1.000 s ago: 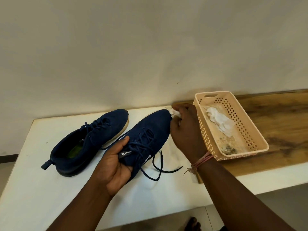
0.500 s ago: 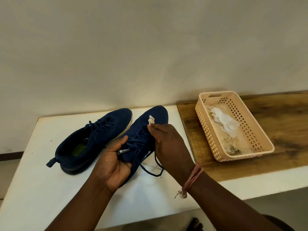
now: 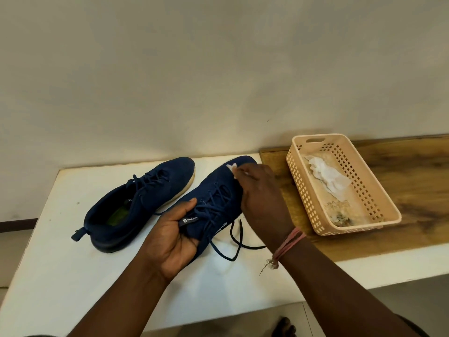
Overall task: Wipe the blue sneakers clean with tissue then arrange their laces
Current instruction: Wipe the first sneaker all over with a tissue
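right hand has carried the pinched tissue up to the toe, at 12 o'clock. left hand grips the held sneaker's tongue over the white table; basket near at 3 o'clock.

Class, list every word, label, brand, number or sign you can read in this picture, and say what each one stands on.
White lettering on the tongue tab of the sneaker that the left hand holds: too small and blurred to read.
No other text is visible anywhere else in the picture.
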